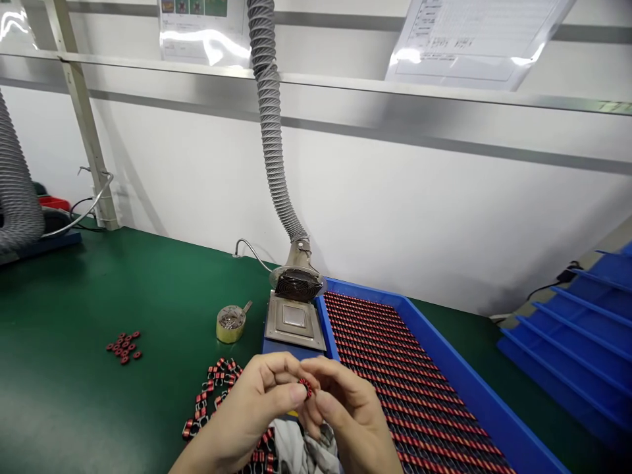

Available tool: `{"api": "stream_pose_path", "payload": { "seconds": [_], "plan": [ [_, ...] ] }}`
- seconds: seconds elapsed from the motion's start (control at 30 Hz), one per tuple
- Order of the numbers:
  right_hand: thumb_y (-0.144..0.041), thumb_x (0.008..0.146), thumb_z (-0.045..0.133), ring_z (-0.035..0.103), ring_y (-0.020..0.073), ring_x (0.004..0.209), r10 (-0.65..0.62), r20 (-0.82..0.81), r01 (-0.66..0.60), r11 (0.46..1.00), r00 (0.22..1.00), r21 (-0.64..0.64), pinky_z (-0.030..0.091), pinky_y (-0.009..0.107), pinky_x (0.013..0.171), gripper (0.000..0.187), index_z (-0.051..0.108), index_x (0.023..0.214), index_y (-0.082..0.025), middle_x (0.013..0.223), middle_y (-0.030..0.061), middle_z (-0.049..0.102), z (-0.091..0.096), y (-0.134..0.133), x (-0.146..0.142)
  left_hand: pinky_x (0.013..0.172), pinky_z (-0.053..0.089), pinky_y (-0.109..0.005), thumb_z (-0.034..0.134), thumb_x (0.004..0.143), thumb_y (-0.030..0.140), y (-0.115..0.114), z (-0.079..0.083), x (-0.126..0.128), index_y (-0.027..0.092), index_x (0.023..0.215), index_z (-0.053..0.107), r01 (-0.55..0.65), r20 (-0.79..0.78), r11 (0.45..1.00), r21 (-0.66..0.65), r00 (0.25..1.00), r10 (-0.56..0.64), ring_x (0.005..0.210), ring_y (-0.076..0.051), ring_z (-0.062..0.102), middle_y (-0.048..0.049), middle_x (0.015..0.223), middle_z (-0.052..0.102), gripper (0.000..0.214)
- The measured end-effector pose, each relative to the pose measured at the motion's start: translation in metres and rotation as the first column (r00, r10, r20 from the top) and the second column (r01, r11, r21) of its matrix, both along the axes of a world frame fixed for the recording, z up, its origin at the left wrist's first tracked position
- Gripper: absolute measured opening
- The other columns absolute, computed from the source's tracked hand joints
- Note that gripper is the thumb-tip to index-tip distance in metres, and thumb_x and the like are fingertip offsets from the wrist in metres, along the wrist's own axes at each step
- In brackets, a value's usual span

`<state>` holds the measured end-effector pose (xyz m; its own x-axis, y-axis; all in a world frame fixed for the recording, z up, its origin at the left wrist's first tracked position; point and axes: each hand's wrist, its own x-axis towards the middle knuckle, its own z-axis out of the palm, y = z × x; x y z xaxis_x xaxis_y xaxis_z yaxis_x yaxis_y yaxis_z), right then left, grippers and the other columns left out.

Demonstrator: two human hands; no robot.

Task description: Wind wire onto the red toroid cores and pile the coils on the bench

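Observation:
A small ring coil (305, 387) wound with red wire on a dark core is held upright between my two hands. My left hand (251, 405) pinches it between thumb and fingers. From the other side, my right hand (353, 405) closes thumb and fingertips at its edge; the exact contact there is partly hidden. Under my left forearm and wrist lies a loose pile of similar red coils (202, 401) with wire leads. A crumpled pale cloth (291, 447) shows below my hands. To the right, a blue tray (459, 368) holds dense rows of red coils.
Beyond my hands stands a solder pot with a square metal top (296, 336), under a fume hood (297, 283) on a grey hose (271, 125). A round tin (230, 324) and several red rings (123, 347) sit left. Stacked blue trays (577, 349) stand right.

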<state>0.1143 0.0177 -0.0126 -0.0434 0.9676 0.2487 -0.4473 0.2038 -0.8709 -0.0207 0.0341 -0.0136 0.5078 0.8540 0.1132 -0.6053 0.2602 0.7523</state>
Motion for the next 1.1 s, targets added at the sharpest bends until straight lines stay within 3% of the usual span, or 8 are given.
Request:
{"api": "stream_pose_path", "payload": {
  "seconds": [0.13,0.27,0.33,0.47,0.57,0.7,0.87,1.1],
  "plan": [
    [-0.036,0.085,0.078,0.044,0.0054,0.037,0.061,0.024,-0.063,0.996,0.998,0.069,0.036,0.021,0.044,0.014,0.079,0.083,-0.023,0.053,-0.0052,0.056,-0.005,0.001,-0.008,0.056,0.048,-0.019,0.083,0.074,0.042,0.001,0.003,-0.001,0.014,0.079,0.061,0.039,0.011,0.999,0.019,0.999,-0.039,0.051,-0.01,0.064,-0.0012,0.057,0.069,0.036],
    [-0.038,0.081,0.082,0.037,0.0044,0.039,-0.047,-0.047,0.046,0.999,0.998,-0.022,0.029,0.019,0.042,0.024,0.073,0.069,-0.019,0.048,-0.0064,0.051,-0.001,-0.003,-0.017,0.059,0.05,-0.02,0.084,0.074,0.041,0.001,0.002,-0.002,0.014,0.078,0.059,0.009,-0.034,0.998,0.061,0.999,-0.007,0.056,-0.011,0.066,-0.0026,0.061,0.071,0.037],
    [-0.038,0.077,0.085,0.036,0.004,0.04,-0.061,-0.077,0.057,0.997,0.995,-0.06,0.028,0.019,0.042,0.028,0.071,0.065,-0.017,0.05,-0.0061,0.05,0.002,-0.005,-0.02,0.061,0.051,-0.02,0.086,0.071,0.04,0.0,0.002,-0.003,0.013,0.075,0.058,-0.006,-0.081,0.998,0.067,0.997,0.012,0.058,-0.011,0.067,-0.0038,0.063,0.073,0.038],
    [-0.038,0.079,0.083,0.029,0.0033,0.038,0.018,-0.21,-0.047,0.99,0.978,-0.132,0.027,0.017,0.04,0.027,0.069,0.067,-0.018,0.049,-0.0082,0.045,0.005,-0.004,-0.015,0.06,0.051,-0.021,0.085,0.072,0.042,-0.001,0.001,-0.004,0.014,0.074,0.057,0.033,-0.093,0.996,0.084,0.995,-0.025,0.058,-0.012,0.067,-0.0048,0.061,0.074,0.039],
    [-0.038,0.084,0.078,0.031,0.006,0.042,-0.029,-0.277,0.009,0.997,0.96,-0.074,0.033,0.017,0.042,0.03,0.064,0.064,-0.02,0.051,-0.0082,0.041,0.005,-0.001,-0.007,0.062,0.051,-0.021,0.085,0.073,0.037,0.0,-0.002,-0.004,0.014,0.078,0.06,0.037,-0.075,0.996,0.084,0.997,-0.03,0.059,-0.012,0.068,-0.0057,0.065,0.076,0.035],
    [-0.041,0.076,0.085,0.048,0.0103,0.052,-0.072,-0.107,0.07,0.997,0.992,-0.024,0.04,0.022,0.051,0.026,0.072,0.066,-0.02,0.055,-0.0031,0.052,0.008,-0.005,-0.005,0.065,0.052,-0.022,0.084,0.074,0.037,0.001,0.0,-0.005,0.013,0.087,0.066,-0.026,-0.076,0.996,0.086,0.997,0.033,0.062,-0.012,0.068,-0.003,0.066,0.074,0.032],
    [-0.046,0.074,0.085,0.053,0.0138,0.053,-0.161,0.148,0.168,0.985,0.976,-0.035,0.044,0.026,0.053,0.024,0.08,0.074,-0.023,0.059,-0.0005,0.058,0.014,-0.014,-0.011,0.067,0.05,-0.022,0.083,0.074,0.04,-0.001,0.012,-0.009,0.014,0.081,0.064,-0.061,-0.117,0.992,0.11,0.99,0.074,0.064,-0.011,0.065,-0.0006,0.065,0.069,0.033],
    [-0.052,0.071,0.085,0.057,0.0153,0.055,-0.229,0.241,0.233,0.972,0.943,0.011,0.045,0.025,0.054,0.028,0.077,0.068,-0.025,0.063,-0.0002,0.06,0.015,-0.014,-0.01,0.067,0.049,-0.024,0.085,0.071,0.027,-0.007,0.014,-0.011,0.014,0.077,0.067,-0.151,-0.298,0.979,0.135,0.936,0.186,0.066,-0.013,0.065,-0.0011,0.068,0.07,0.023]
  ]
}}
